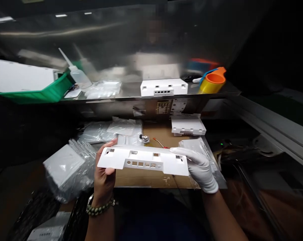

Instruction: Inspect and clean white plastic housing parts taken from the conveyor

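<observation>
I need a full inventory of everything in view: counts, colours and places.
slotted housing: one, white, between both hands
shelf: one, metallic, behind
shelf housing: one, white, shelf centre
green bin: one, shelf's left
squeeze bottle: one, translucent, beside bin
yellow-orange container: one, shelf's right
cardboard: brown, below hands
rear housings: white, count unclear, cardboard's back right
bagged parts: several, white, mostly left; some right, some on shelf
red-ended tool: one, on cardboard
small dark items: too unclear to count
bracelet: beaded, greenish, left wrist
left hand: one, bare, housing's left end
right hand: one, white-gloved, housing's right end
</observation>
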`<state>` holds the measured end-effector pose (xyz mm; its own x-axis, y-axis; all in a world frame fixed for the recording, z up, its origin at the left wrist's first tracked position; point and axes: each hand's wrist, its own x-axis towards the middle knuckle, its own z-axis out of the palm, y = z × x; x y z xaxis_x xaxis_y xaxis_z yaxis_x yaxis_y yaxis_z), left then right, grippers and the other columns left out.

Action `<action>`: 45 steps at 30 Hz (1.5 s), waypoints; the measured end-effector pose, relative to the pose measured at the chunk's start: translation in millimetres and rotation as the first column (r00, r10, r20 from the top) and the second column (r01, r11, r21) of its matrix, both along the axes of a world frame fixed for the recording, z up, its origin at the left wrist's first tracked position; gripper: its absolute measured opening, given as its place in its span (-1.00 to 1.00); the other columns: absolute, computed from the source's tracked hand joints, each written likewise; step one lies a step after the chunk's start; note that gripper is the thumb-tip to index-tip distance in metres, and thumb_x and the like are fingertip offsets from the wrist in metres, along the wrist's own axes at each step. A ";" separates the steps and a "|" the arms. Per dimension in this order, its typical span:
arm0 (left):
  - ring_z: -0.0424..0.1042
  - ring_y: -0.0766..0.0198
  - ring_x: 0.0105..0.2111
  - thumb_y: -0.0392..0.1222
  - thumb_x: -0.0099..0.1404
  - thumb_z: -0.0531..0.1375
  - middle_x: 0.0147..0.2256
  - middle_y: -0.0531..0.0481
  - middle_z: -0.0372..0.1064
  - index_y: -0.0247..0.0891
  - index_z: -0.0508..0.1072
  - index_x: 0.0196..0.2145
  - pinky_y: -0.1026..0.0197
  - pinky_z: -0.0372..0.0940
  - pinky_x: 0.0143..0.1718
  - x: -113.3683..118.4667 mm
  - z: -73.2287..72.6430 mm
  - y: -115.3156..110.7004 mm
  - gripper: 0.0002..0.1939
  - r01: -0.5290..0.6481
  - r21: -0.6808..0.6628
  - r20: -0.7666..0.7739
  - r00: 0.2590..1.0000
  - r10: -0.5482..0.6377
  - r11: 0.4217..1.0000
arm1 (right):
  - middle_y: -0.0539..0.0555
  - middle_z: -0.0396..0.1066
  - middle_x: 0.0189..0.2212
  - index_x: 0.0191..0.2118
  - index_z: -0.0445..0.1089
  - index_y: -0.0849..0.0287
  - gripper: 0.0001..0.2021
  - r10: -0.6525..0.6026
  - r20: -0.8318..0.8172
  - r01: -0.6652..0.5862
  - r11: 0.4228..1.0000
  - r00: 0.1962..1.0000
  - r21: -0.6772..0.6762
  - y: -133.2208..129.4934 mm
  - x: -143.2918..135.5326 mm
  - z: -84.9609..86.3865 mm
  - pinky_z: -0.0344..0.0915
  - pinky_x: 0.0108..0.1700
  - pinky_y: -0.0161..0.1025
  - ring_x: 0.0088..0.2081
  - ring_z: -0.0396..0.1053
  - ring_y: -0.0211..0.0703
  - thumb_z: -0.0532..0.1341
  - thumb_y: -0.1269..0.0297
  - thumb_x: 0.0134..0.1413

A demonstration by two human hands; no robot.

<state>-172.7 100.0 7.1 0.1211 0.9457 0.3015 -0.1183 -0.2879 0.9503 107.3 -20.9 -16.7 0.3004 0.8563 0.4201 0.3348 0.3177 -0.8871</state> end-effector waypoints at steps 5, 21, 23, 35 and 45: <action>0.21 -0.13 0.28 0.43 0.16 0.26 0.21 -0.24 0.32 -0.24 0.46 0.11 0.06 0.15 0.30 -9.2 8.6 -11.7 -0.21 -0.067 0.115 -0.055 0.996 0.073 0.991 | -0.02 0.60 -0.04 0.02 0.58 -0.13 -0.68 0.024 -0.017 -0.024 1.000 1.000 0.000 7.2 -9.6 -9.3 0.50 0.10 -0.09 -0.04 0.57 -0.07 0.30 0.40 0.23; 0.17 -0.18 0.32 0.41 -0.05 0.41 0.39 -0.15 0.10 -0.09 0.46 0.06 -0.02 0.18 0.27 -6.3 7.2 -6.6 -0.18 0.072 -0.023 0.113 0.991 -0.069 0.997 | -0.03 0.57 0.02 0.06 0.55 -0.14 -0.63 0.068 0.032 -0.069 0.996 0.997 0.056 5.3 -5.7 -15.3 0.53 0.13 -0.04 0.03 0.56 0.01 0.28 0.44 0.24; 0.15 -0.17 0.34 0.54 0.04 0.27 0.42 -0.08 0.03 -0.07 0.47 0.06 -0.07 0.18 0.29 -3.9 6.5 -2.9 -0.19 0.103 -0.126 0.306 0.950 -0.060 0.987 | -0.04 0.55 0.06 0.09 0.54 -0.15 -0.61 0.041 0.084 -0.049 0.994 0.996 0.096 4.1 -5.8 -13.8 0.49 0.20 0.00 0.07 0.53 0.04 0.27 0.44 0.24; 0.24 -0.19 0.30 0.37 0.35 0.09 0.23 -0.23 0.37 -0.23 0.22 0.35 -0.25 0.12 0.33 -21.8 -25.7 2.6 -0.18 0.656 -0.558 0.667 0.719 -0.195 0.508 | 0.03 0.50 0.13 0.10 0.54 -0.14 -0.47 0.092 0.468 -0.192 0.967 0.879 0.170 -0.4 10.2 -6.5 0.46 0.19 -0.07 0.25 0.36 0.08 0.24 0.64 0.16; 0.16 -0.25 0.34 0.43 0.33 0.05 0.33 -0.22 0.23 -0.13 0.14 0.39 -0.32 0.12 0.32 -18.3 -19.7 -0.5 -0.14 0.622 -0.505 0.633 0.738 -0.234 0.598 | -0.03 0.46 0.17 0.11 0.52 -0.18 -0.48 0.084 0.449 -0.159 0.978 0.890 0.132 -3.5 4.0 -12.5 0.46 0.20 -0.15 0.25 0.37 0.01 0.23 0.60 0.20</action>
